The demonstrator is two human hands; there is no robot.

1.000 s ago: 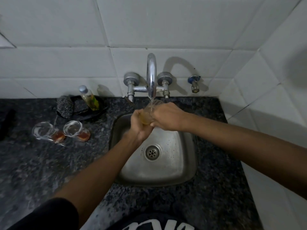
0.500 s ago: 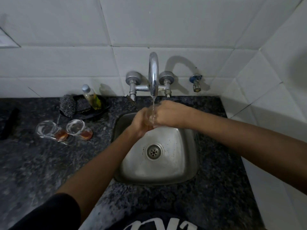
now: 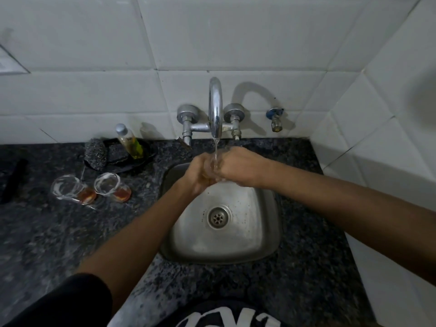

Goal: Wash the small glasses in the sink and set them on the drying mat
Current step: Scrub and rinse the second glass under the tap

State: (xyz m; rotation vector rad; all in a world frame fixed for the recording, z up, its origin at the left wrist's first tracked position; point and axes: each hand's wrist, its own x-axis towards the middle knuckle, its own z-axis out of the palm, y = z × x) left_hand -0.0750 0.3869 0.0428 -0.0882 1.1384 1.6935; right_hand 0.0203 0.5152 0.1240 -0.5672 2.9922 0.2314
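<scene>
In the head view, both hands meet under the faucet, above the back part of the sink. The left hand is curled around a small glass and grasps it from the left and below. The right hand covers the glass from the right side; its fingers seem to wrap the glass too, but the fingertips are hidden. The water stream falls exactly between the two hands, into the glass.

The risk, in my judgement: the glass is wet and almost hidden in the hands, so it may slip and fall into the steel sink just below and crack. Strong water can also splash over the rim on the counter.

The count: one glass in the hands; two dirty glasses well to the left of the left hand, both with reddish residue. One bottle and one scrubber stand behind them. No drying mat can be seen
</scene>
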